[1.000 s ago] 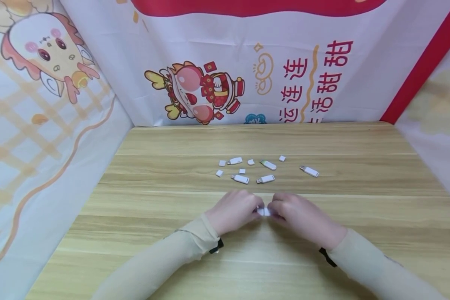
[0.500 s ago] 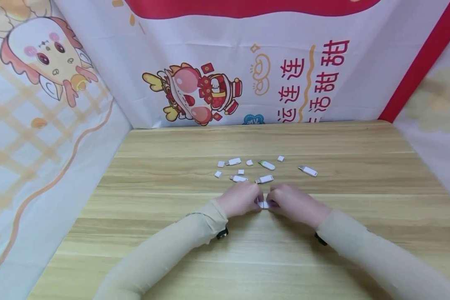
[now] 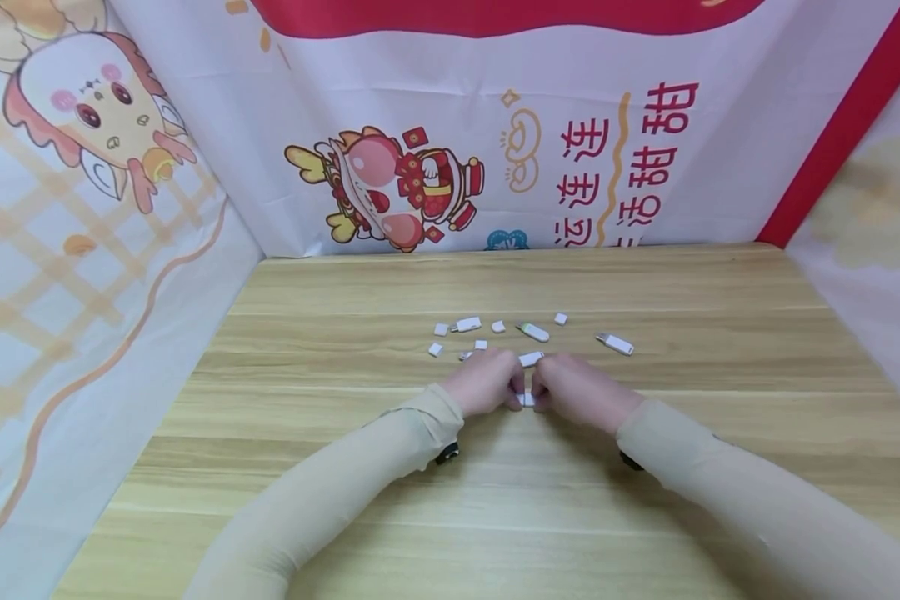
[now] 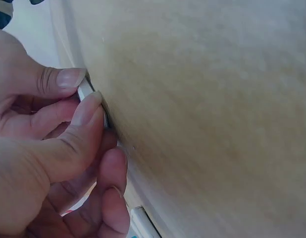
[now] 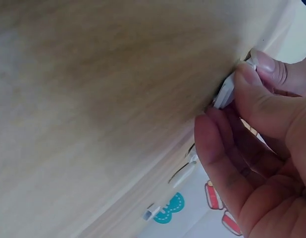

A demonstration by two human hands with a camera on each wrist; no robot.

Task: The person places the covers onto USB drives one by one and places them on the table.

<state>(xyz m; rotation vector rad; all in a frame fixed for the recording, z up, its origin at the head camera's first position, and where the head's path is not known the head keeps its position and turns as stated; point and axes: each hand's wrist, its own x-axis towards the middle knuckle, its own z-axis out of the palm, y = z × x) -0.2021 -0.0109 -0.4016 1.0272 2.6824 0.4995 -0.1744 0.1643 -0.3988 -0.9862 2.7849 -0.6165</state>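
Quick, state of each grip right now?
Left grip: closed, pinching one end of a small white stick.
Right grip: closed, pinching its other end.

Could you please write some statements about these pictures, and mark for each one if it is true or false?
1. The left hand and the right hand meet at a small white stick. True.
2. Both hands are gloved. False: they are bare.
3. A stick with a green part lies on the table. True.
4. The loose caps are red. False: they are white.
5. The rightmost loose stick lies apart from both hands. True.
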